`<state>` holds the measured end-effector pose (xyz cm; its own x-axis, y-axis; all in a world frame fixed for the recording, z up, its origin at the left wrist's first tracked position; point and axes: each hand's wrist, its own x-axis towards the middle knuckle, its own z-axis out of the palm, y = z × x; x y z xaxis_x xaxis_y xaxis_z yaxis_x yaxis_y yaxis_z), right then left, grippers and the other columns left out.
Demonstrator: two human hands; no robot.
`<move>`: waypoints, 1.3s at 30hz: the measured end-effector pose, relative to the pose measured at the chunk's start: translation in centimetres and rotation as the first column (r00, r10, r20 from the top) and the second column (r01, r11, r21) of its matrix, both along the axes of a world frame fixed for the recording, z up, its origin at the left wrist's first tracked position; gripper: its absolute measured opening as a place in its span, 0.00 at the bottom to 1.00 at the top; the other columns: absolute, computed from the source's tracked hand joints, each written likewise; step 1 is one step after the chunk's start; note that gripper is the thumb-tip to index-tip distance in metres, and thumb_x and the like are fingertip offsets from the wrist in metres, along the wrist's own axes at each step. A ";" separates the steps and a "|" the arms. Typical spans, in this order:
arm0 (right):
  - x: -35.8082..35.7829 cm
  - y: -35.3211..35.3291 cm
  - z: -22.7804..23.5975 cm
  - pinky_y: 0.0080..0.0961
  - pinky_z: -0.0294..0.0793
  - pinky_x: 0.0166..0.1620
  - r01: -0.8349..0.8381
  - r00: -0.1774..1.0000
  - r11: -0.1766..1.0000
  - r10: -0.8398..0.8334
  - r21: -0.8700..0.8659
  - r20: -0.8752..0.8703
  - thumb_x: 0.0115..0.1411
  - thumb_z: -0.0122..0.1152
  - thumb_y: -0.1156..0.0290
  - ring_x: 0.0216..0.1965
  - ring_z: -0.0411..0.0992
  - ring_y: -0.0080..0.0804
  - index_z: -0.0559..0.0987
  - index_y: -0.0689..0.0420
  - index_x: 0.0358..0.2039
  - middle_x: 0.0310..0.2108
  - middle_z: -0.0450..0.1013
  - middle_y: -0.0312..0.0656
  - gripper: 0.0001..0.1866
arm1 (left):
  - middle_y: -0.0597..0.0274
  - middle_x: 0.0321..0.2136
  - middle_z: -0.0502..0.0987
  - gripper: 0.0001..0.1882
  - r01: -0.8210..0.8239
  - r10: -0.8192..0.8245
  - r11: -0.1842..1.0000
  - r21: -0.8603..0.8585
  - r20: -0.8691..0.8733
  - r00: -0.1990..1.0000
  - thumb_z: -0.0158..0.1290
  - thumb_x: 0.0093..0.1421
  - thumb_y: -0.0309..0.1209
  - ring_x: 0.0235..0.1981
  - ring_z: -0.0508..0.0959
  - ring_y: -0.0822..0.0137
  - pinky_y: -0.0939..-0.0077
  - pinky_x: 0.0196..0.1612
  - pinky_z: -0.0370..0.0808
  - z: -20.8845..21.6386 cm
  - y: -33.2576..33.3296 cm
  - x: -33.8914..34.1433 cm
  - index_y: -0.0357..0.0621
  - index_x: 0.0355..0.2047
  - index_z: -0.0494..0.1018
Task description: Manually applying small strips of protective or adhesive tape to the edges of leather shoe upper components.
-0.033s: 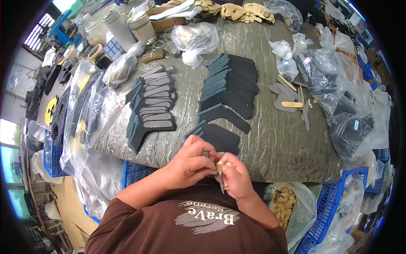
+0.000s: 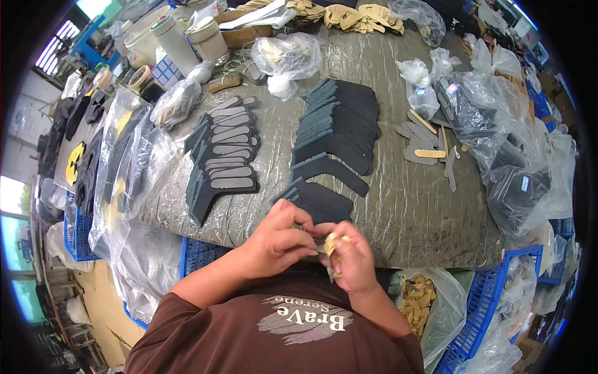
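Close to my body at the table's front edge, my left hand (image 2: 277, 240) is closed in a pinch, its fingertips at a small grey strip (image 2: 329, 269). Beside it my right hand (image 2: 355, 258) is closed on a crumpled piece of tan paper (image 2: 334, 242), which lies against the strip. The fingers partly hide both pieces. Just beyond my hands lies a stack of dark angled foam pieces (image 2: 336, 124), fanned out on the table. To its left is another row of dark pieces (image 2: 215, 194) with grey strips (image 2: 232, 182) lying on them.
Loose grey strips (image 2: 414, 137) and a tan-faced strip (image 2: 430, 154) lie on the covered table (image 2: 411, 218) at right. Plastic bags (image 2: 511, 124) line the right side. Jars (image 2: 208, 38) stand far left. A blue crate (image 2: 476, 311) and a bag of tan scraps (image 2: 418, 299) are below the right edge.
My right hand has shifted slightly up and to the right, and the tan paper in it looks more bunched. My left hand has hardly moved.
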<state>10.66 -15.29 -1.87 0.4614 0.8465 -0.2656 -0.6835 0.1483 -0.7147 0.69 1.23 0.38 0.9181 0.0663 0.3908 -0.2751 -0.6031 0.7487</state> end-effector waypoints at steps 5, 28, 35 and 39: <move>3.4 -2.4 -1.8 0.18 0.59 0.20 0.409 0.909 0.910 -0.413 0.073 0.053 0.61 0.43 0.77 0.16 0.56 0.18 0.65 0.53 0.31 0.23 0.65 0.38 0.03 | 0.69 0.25 0.76 0.03 -0.522 0.384 0.756 -0.394 -0.379 0.842 0.59 0.53 0.23 0.27 0.73 0.79 0.85 0.32 0.69 -1.6 1.9 0.4 0.36 0.27 0.77; 1.6 -2.1 -2.7 0.27 0.67 0.22 0.343 -0.287 0.929 0.245 -0.139 0.926 0.48 0.59 0.75 0.19 0.69 0.28 0.80 0.57 0.33 0.34 0.73 0.35 0.09 | 0.59 0.20 0.78 0.07 -0.454 0.257 0.881 -0.133 -0.671 0.696 0.59 0.51 0.28 0.23 0.74 0.75 0.76 0.29 0.72 -1.1 2.5 3.1 0.35 0.27 0.78; 1.7 -2.3 -2.8 0.26 0.68 0.23 0.335 -0.309 0.932 0.250 -0.141 0.918 0.50 0.59 0.74 0.18 0.69 0.26 0.81 0.57 0.32 0.40 0.77 0.36 0.08 | 0.57 0.20 0.77 0.06 -0.401 0.351 0.916 0.029 -0.544 0.762 0.60 0.48 0.27 0.21 0.77 0.67 0.74 0.27 0.72 -1.3 1.9 3.2 0.37 0.26 0.78; 1.7 -2.1 -2.8 0.26 0.69 0.24 0.322 -0.296 0.938 0.226 -0.125 0.928 0.51 0.59 0.74 0.19 0.71 0.26 0.81 0.57 0.31 0.40 0.77 0.35 0.07 | 0.55 0.21 0.76 0.05 -0.368 0.401 0.915 0.167 -0.478 0.781 0.60 0.47 0.27 0.22 0.76 0.58 0.69 0.28 0.72 -1.7 1.7 3.3 0.39 0.23 0.77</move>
